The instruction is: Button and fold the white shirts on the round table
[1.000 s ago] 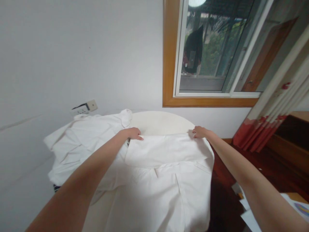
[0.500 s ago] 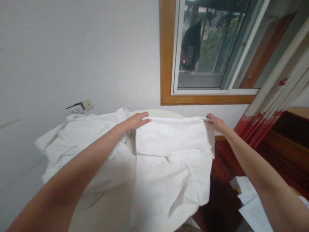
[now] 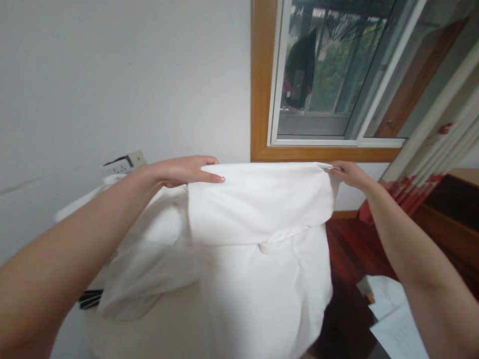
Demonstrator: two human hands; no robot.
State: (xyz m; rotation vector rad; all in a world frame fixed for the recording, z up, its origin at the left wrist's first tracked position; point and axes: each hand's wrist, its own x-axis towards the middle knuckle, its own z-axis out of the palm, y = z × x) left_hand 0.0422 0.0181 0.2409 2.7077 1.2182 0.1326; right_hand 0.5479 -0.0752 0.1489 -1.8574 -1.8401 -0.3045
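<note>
A white shirt [image 3: 258, 204] with its far part folded over toward me hangs between my hands. A collar-like strip shows just under the fold. My left hand [image 3: 189, 170] pinches the left end of the folded edge, thumb in front and fingers mostly hidden behind. At the right end, my right hand [image 3: 348, 174] grips the corner of the same edge. The upper part is lifted; the lower part drapes down toward me over the pale round table [image 3: 164, 324]. More crumpled white cloth [image 3: 160, 254] lies to the left, partly behind my left forearm.
A wall socket [image 3: 127, 162] is at the far left. Ahead stands a wood-framed window [image 3: 260, 99]. A white and red curtain [image 3: 407, 182] hangs at right. Papers [image 3: 396, 314] lie low on the right, above dark red flooring [image 3: 348, 244]. A black striped object [image 3: 91, 299] shows at left.
Both hands have risen with the folded edge, and my left hand has shifted left, so the edge is stretched wider. The black striped object has come into view.
</note>
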